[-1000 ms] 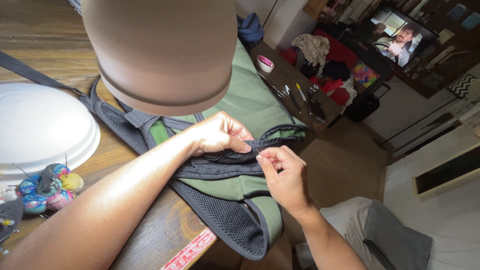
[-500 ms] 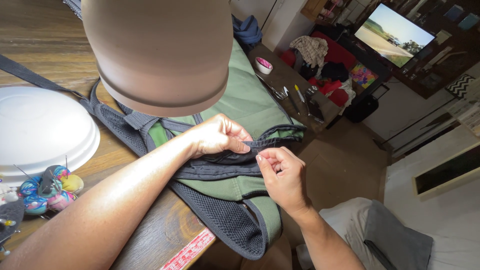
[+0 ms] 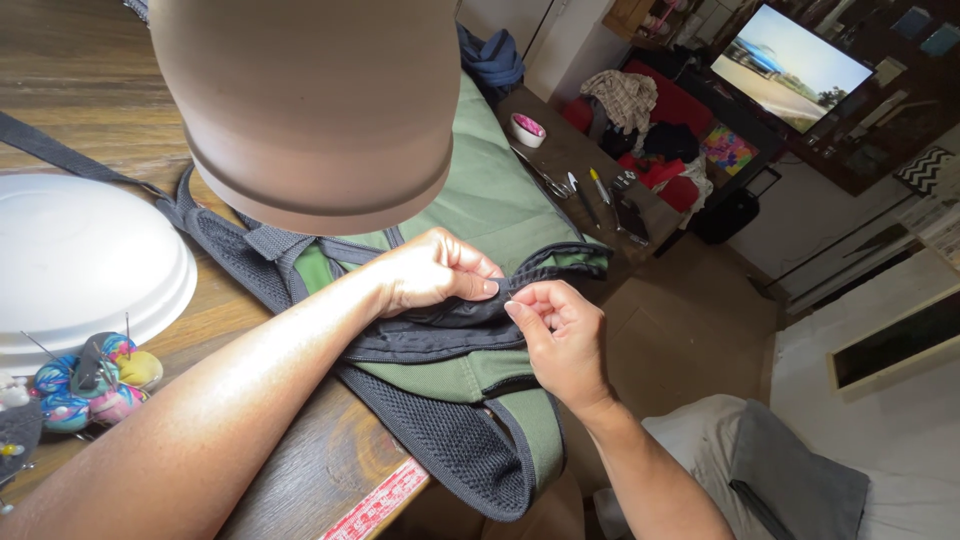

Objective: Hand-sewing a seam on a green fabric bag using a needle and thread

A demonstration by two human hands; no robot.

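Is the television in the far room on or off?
On. The television screen is lit and shows a bright picture of a road and sky.

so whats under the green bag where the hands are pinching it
The green bag lies on the wooden table, its black mesh strap hanging over the edge. Both hands, left and right, pinch the black trim. The tabletop beneath the bag is covered.

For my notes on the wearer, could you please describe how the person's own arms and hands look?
Both forearms are bare, with no sleeves in view. The left hand and right hand wear no gloves; no rings, watch or bracelet show. The fingers are uncovered.
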